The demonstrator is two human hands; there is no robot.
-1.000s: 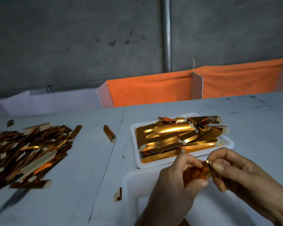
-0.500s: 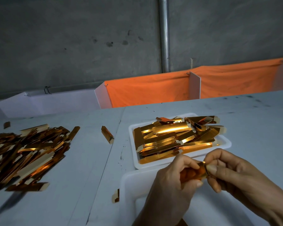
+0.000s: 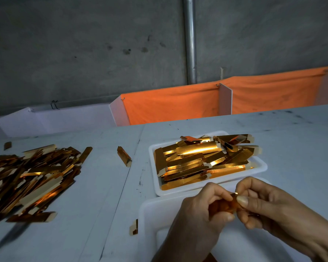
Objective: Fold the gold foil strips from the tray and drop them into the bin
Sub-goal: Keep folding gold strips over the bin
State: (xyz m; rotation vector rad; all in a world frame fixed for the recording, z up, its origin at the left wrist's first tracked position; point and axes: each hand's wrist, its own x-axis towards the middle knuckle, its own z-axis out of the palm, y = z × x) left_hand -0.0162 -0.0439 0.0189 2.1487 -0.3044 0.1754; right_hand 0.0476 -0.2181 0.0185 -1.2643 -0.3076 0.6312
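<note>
Both your left hand (image 3: pixel 203 207) and right hand (image 3: pixel 269 207) pinch one gold foil strip (image 3: pixel 226 206) mid-fold above the near white plastic bin (image 3: pixel 150 210); the white rectangular tray (image 3: pixel 261 166) remains heaped.

The foil strip (image 3: pixel 228 204) is mostly hidden between the left hand (image 3: pixel 201 210) and right hand (image 3: pixel 269 207) (its fold cannot be made out). The bin (image 3: pixel 150 210) is covered by both wrists and cut off at the bottom edge. The loose pile (image 3: pixel 30 176) runs off the left edge, blurred.

Shiny gold foil strips (image 3: pixel 201 159) with pale backs fill a white tray (image 3: pixel 261 168) at centre right. A white bin (image 3: pixel 150 208) sits below. The counter (image 3: pixel 95 186) is pale grey-blue; orange cloth (image 3: pixel 170 104) hangs behind, under a dark grey wall (image 3: pixel 83 44).
</note>
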